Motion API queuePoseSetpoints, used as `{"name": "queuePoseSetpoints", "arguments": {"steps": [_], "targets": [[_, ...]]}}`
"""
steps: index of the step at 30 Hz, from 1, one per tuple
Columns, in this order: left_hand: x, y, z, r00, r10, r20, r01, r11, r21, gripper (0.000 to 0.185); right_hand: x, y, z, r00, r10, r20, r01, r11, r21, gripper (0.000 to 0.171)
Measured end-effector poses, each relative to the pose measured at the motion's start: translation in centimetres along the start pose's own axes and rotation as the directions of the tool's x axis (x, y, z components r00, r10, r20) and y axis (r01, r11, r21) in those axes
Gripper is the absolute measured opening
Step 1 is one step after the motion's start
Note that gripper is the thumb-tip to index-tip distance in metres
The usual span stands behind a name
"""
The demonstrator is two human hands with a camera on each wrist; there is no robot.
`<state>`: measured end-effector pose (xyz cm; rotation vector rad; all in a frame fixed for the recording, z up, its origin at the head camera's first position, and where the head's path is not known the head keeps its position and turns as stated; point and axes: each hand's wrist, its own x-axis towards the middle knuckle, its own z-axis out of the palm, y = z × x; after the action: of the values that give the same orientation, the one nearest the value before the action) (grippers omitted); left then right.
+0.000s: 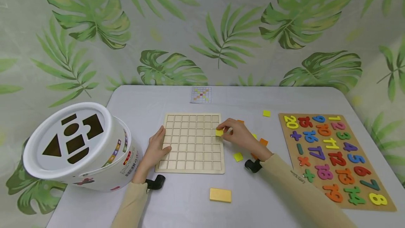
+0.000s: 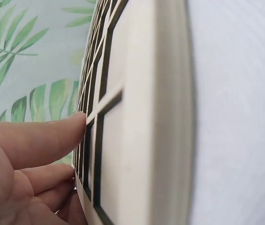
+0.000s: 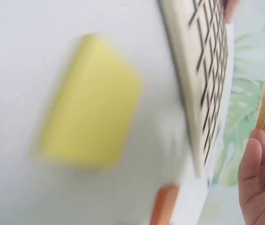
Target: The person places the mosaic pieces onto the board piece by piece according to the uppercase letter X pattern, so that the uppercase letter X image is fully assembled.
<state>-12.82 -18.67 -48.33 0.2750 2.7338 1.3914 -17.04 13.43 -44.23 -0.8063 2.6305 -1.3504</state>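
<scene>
A square wooden grid board (image 1: 192, 143) lies flat on the table, its cells bare. At its left edge my left hand (image 1: 155, 147) holds it, thumb over the grid and fingers along the side; the thumb and fingers also show in the left wrist view. Over the board's right edge, my right hand (image 1: 235, 133) pinches a small yellow square tile (image 1: 219, 133) between thumb and fingertips. That tile appears edge-on in the right wrist view. Beside and below this hand lie loose yellow tiles (image 1: 238, 157) and orange tiles (image 1: 263, 142), some partly hidden by the hand and wrist.
Behind the board lies a small pattern card (image 1: 200, 95) with coloured squares. Another yellow tile (image 1: 267, 113) sits back right. A yellow block (image 1: 220, 195) lies in front, a number board (image 1: 302, 171) at right, and a white bucket (image 1: 104, 175) with a shape-hole lid at left.
</scene>
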Motion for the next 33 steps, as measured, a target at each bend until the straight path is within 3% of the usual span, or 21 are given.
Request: {"name": "queuePoseSetpoints", "arguments": {"steps": [7,17,22,26,33], "targets": [[0.0,0.1,0.2,1.0,-0.025,-0.003,0.025,0.999,-0.02,0.074,4.6,-1.6,2.8,0.998,-0.005,0.063,0.003,0.999,0.034,0.025],[0.4,0.3,0.5,0.999,-0.046,-0.02,0.046,0.999,-0.022,0.074,9.5,-2.9,6.9,0.992,0.049,0.12,-0.043,0.998,-0.048,0.022],[0.5,0.3,0.3,0.999,-0.021,-0.037,0.022,1.0,0.015,0.073,11.1,-3.3,8.6,0.987,0.074,0.144,-0.055,0.99,-0.128,0.023],[0.5,0.4,0.0,0.999,-0.037,-0.035,0.038,0.999,0.024,0.073,12.0,-3.5,9.9,0.983,0.102,0.155,-0.066,0.973,-0.219,0.025],[0.4,0.3,0.0,0.999,-0.029,-0.033,0.029,0.999,0.018,0.073,12.7,-4.4,11.0,0.983,0.129,0.13,-0.087,0.953,-0.29,0.026]]}}
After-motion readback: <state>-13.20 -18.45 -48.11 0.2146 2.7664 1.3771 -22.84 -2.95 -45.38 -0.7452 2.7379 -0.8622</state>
